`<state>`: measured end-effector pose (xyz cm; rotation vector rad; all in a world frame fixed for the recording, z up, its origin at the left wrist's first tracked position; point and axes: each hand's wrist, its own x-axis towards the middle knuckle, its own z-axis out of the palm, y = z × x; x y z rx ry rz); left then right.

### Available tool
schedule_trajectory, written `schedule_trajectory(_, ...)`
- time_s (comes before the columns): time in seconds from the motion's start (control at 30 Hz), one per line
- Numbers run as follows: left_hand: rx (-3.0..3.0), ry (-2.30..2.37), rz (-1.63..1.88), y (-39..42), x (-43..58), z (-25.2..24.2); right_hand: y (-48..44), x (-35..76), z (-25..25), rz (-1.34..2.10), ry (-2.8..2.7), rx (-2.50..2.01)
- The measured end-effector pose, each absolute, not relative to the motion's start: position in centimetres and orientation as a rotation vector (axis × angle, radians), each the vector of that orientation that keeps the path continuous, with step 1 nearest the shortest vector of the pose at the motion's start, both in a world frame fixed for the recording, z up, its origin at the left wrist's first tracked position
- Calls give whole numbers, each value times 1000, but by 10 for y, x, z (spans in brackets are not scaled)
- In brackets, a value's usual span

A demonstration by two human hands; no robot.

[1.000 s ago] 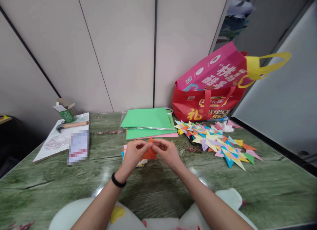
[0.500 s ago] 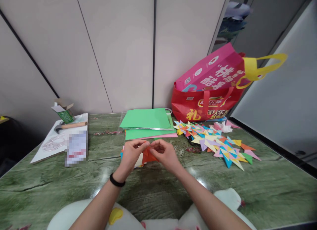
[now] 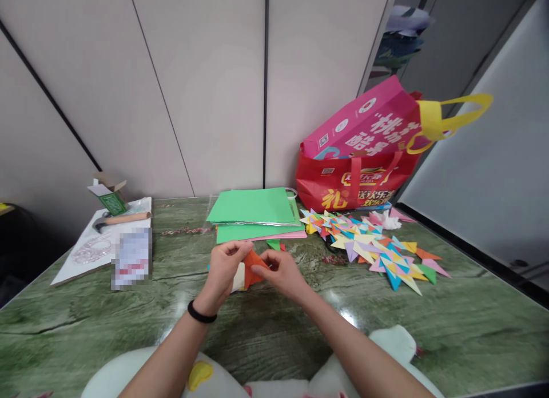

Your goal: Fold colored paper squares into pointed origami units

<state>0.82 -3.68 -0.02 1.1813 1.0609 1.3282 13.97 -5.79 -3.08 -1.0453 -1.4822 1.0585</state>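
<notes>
My left hand [image 3: 225, 267] and my right hand [image 3: 281, 272] meet over the green marble-patterned table [image 3: 86, 312], both pinching a folded orange paper piece [image 3: 253, 266]. My left wrist wears a black band. Under my hands lies a small stack of coloured paper squares [image 3: 238, 279]. Just behind them sits a stack of green and pink paper sheets [image 3: 255, 215].
A pile of several folded multicoloured paper stars [image 3: 373, 246] spreads to the right. A red bag [image 3: 355, 183] with a pink bag [image 3: 369, 123] in it stands at the back right. At left a white board [image 3: 77, 255] carries a hammer [image 3: 120, 219] and a small green box [image 3: 109, 195].
My hands have lowered slightly and turned the orange piece, whose tip no longer sticks up between my fingers. The view has shifted a little.
</notes>
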Motion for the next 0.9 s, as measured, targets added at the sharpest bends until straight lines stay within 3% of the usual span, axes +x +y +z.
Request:
schedule_trajectory(0.3,1272,1048,1146,-37,9,-3,-57,142,-30,1032,-1450,-1073)
schedule_trajectory(0.9,1112,1096,1275,-36,7,-6,-56,141,-29,1193,-1262,-1031)
